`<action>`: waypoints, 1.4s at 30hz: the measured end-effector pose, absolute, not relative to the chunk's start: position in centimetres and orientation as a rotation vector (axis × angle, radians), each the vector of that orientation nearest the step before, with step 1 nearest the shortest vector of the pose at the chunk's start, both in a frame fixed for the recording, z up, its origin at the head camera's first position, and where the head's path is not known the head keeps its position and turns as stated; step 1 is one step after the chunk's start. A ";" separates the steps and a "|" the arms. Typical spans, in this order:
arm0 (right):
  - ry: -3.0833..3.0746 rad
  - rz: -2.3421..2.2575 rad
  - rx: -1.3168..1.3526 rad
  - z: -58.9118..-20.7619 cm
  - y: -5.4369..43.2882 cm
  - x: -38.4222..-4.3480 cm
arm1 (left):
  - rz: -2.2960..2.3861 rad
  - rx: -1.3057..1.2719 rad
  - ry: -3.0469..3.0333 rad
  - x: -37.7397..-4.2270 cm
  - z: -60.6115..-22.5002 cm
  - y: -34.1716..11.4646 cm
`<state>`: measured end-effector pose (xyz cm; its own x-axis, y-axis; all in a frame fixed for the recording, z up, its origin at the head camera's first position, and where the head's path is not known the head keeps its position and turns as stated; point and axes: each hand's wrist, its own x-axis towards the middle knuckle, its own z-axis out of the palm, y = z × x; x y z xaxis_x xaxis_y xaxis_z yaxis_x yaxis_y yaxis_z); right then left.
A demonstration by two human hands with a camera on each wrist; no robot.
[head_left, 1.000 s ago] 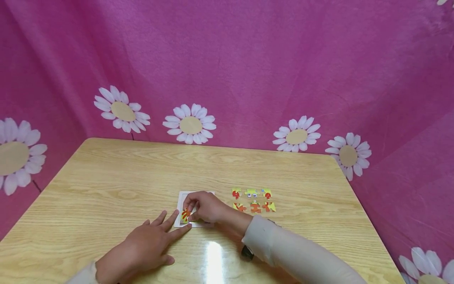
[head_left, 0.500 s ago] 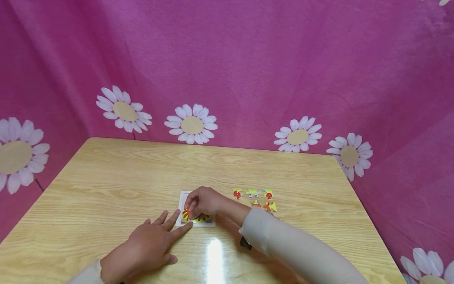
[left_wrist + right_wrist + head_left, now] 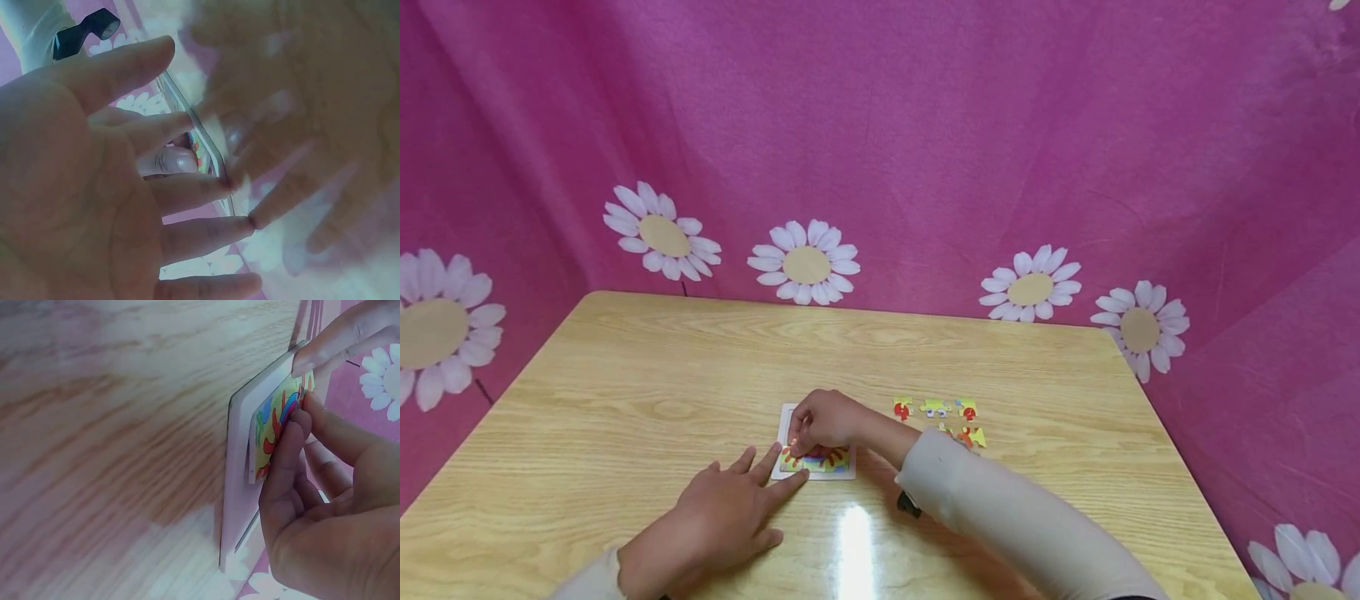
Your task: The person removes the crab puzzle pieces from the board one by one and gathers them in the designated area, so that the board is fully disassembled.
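Note:
A white puzzle tray lies on the table. Along its near side is a joined strip of yellow jigsaw puzzle pieces with red, blue and pink drawing. In the right wrist view, my right hand pinches a puzzle piece of that strip between thumb and curled fingers. From above, my right hand covers much of the tray's inside. My left hand lies spread and flat, its fingertips touching the tray's left and near edges. Its straight fingers also show in the left wrist view.
Several loose puzzle pieces lie in two rows right of the tray, partly hidden behind my right forearm. The wooden table reaches back to a pink curtain with white daisies.
The strip's blue and pink middle and right side have come into view as my right hand shifted slightly. My right forearm now covers more of the loose pieces. The left hand stays at the tray.

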<state>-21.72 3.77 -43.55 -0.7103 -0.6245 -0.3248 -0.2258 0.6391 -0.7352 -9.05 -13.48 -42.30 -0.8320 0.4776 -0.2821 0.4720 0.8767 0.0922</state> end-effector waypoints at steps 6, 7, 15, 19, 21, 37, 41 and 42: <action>2.241 -0.963 -0.680 -43.8 4.1 -21.9 | 0.050 0.676 2.792 -8.5 -42.7 -13.1; 2.211 -0.992 -0.668 -43.8 4.2 -21.9 | 0.057 0.669 2.800 -8.5 -42.8 -13.0; 2.096 -1.101 -0.592 -43.5 4.3 -21.8 | 0.032 0.639 2.811 -8.6 -42.9 -12.3; 2.087 -1.102 -0.597 -43.4 4.4 -21.8 | 0.034 0.647 2.818 -8.5 -43.0 -12.3; 2.076 -1.108 -0.590 -43.3 4.5 -21.8 | 0.033 0.652 2.828 -8.5 -43.1 -12.3; 1.986 -1.238 -0.514 -42.9 7.5 -23.1 | 0.026 0.643 2.847 -8.4 -43.3 -12.3; 1.983 -1.256 -0.475 -42.6 8.5 -23.2 | 0.036 0.634 2.840 -8.5 -43.3 -12.3; 1.981 -1.264 -0.467 -42.6 8.8 -23.2 | 0.038 0.633 2.839 -8.5 -43.3 -12.3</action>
<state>-23.23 8.75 -42.55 -0.6689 -0.6372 -0.3828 0.0785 0.4515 -0.8888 -8.47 -12.28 -43.32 -0.8797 0.4223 -0.2189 0.4162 0.9061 0.0753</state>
